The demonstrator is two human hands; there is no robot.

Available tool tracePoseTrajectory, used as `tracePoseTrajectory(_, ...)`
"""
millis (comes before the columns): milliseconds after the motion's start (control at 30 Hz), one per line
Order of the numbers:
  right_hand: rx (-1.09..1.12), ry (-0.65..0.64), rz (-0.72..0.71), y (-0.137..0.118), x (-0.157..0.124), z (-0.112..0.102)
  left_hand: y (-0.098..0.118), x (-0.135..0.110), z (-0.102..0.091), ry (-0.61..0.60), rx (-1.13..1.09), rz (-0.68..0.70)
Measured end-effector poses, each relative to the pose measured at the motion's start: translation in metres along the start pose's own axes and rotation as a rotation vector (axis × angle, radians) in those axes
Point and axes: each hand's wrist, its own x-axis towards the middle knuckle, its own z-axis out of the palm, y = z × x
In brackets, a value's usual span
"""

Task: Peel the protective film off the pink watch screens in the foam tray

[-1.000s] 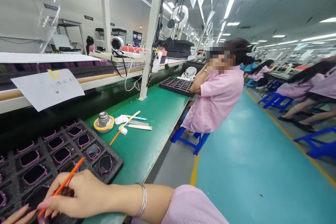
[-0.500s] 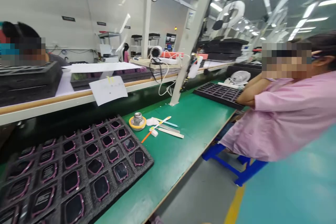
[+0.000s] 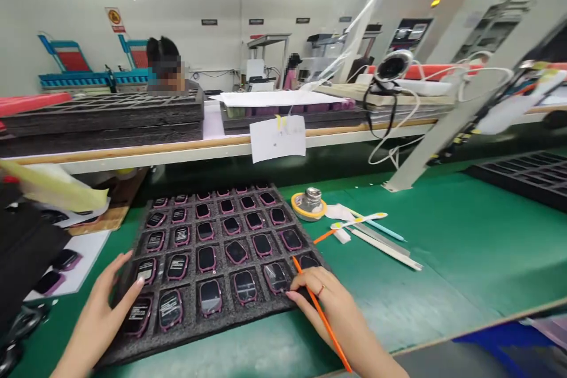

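Observation:
A black foam tray (image 3: 195,322) lies on the green bench, its pockets filled with several pink-rimmed watch bodies (image 3: 236,251). My left hand (image 3: 104,310) rests flat on the tray's near left corner, fingers stretched out and holding nothing. My right hand (image 3: 330,301) sits at the tray's near right corner, with its fingertips touching the edge pocket. An orange stick (image 3: 321,313) is held between its fingers and slants down to the right.
A yellow-ringed metal pot (image 3: 309,205), white pads and thin tools (image 3: 381,239) lie right of the tray. Stacked black trays (image 3: 101,118) fill the shelf behind. A white post (image 3: 447,115) slants up at right. Another person sits behind the shelf.
The view swung left from the aisle and a seated co-worker back to the bench. Both hands, out of view half a second ago, now rest on the tray's near corners.

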Motion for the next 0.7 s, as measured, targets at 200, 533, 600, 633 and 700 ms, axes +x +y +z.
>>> tracePoseTrajectory(200,-0.060,0.086,-0.077,0.020,-0.013,0.017,0.021,-0.022,0.011,-0.102,-0.353,-0.198)
tracePoseTrajectory(533,0.582,-0.237,0.282,0.015,0.097,0.010,0.037,0.049,0.020,-0.183,0.110,0.398)
tracePoseTrajectory(600,0.689,-0.323,0.301,0.007,0.138,0.048,0.051,0.089,0.037,-0.235,0.124,0.494)
tracePoseTrajectory(633,0.716,-0.355,0.317,0.004,0.157,0.070,0.057,0.107,0.047,-0.258,0.139,0.533)
tracePoseTrajectory(700,0.748,-0.395,0.372,0.000,0.190,0.116,0.064,0.140,0.068,-0.285,0.175,0.589)
